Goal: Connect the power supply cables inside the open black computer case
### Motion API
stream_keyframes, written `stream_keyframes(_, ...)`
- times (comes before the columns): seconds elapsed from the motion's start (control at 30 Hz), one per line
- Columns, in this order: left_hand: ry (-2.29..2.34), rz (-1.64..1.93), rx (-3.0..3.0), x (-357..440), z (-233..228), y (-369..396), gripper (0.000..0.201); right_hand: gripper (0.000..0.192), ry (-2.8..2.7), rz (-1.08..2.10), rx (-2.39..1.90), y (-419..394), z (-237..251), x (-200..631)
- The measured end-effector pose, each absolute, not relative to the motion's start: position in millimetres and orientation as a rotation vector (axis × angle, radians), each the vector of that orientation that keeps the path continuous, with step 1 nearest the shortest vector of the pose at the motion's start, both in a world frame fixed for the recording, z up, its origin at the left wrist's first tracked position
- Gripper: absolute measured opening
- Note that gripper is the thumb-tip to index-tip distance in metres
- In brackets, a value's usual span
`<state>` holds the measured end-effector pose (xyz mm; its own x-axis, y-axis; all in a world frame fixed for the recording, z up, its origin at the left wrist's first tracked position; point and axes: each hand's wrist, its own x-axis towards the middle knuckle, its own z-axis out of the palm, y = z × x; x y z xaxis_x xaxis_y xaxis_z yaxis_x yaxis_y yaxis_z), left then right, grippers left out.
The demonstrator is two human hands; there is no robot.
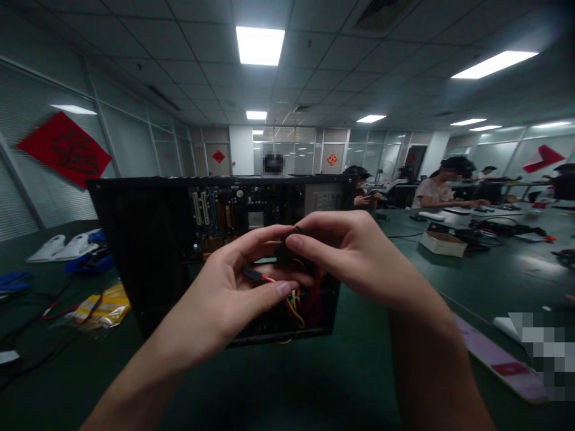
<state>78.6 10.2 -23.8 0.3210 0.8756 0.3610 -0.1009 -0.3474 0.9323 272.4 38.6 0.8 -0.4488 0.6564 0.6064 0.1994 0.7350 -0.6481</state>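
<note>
An opened black computer case (130, 239) stands on its edge on the green table, its inside facing me. My left hand (233, 293) is closed in front of it, thumb pressing thin red and yellow wires against the fingers. A small black connector (253, 274) on these wires sticks out beside the thumb. With thumb and forefinger my right hand (353, 251) pinches a small dark piece, too dim to name, touching my left fingertips. A bundle of colored wires (296, 314) hangs below both hands. The motherboard (224, 209) shows behind, its lower part partly hidden by my hands.
Left on the table lie a yellow plastic packet (105, 308), dark cables (49, 335) and blue-and-white objects (85, 251). To the right are a pale pink flat strip (498, 359) and an open cardboard box (443, 243). Other people sit at tables farther back.
</note>
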Motion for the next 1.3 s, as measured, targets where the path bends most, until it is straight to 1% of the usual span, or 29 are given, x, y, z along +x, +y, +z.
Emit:
stream_keyframes(0.1, 0.637, 1.158, 1.537, 76.3, -25.0, 7.3, 0.075, 0.029, -1.891, 0.557, -0.671, 38.7, 1.1, 273.2)
stream_keyframes(0.23, 0.618, 1.148, 1.446, 74.4, -25.6, 9.0, 0.075, 0.028, -1.716, 0.454, -0.659, 38.9, 4.2, 277.7)
stream_keyframes(0.33, 0.662, 1.203, 1.354, 74.7, -24.4, 16.3, 0.066, 0.027, -1.553, 0.316, -0.634, 39.2, 6.4, 282.4)
stream_keyframes(0.47, 0.767, 1.216, 1.385, 74.6, -24.0, 27.6, 0.039, 0.024, -1.415, 0.133, -0.613, 39.6, 6.5, 285.4)
stream_keyframes(0.53, 0.810, 1.226, 1.456, 74.9, -24.2, 30.1, 0.036, 0.023, -1.420, 0.110, -0.609, 39.4, 5.4, 284.2)
stream_keyframes(0.63, 0.822, 1.298, 1.538, 76.4, -23.1, 27.6, 0.039, 0.024, -1.479, 0.155, -0.595, 37.6, 3.0, 278.3)
stream_keyframes(0.77, 0.911, 1.352, 1.630, 77.8, -20.7, 18.8, 0.037, 0.026, -1.552, 0.260, -0.568, 32.8, -0.7, 265.1)
stream_keyframes(0.9, 0.943, 1.424, 1.648, 75.9, -22.6, 14.1, 0.036, 0.030, -1.624, 0.446, -0.531, 33.1, -3.9, 253.1)
stream_keyframes(1.07, 0.951, 1.431, 1.630, 74.0, -24.6, 13.7, 0.035, 0.037, -1.672, 0.653, -0.528, 43.8, -7.2, 246.9)
stream_keyframes(1.3, 0.912, 1.488, 1.600, 79.9, -27.2, 17.7, 0.038, 0.040, -1.599, 0.686, -0.552, 51.9, -13.6, 238.8)
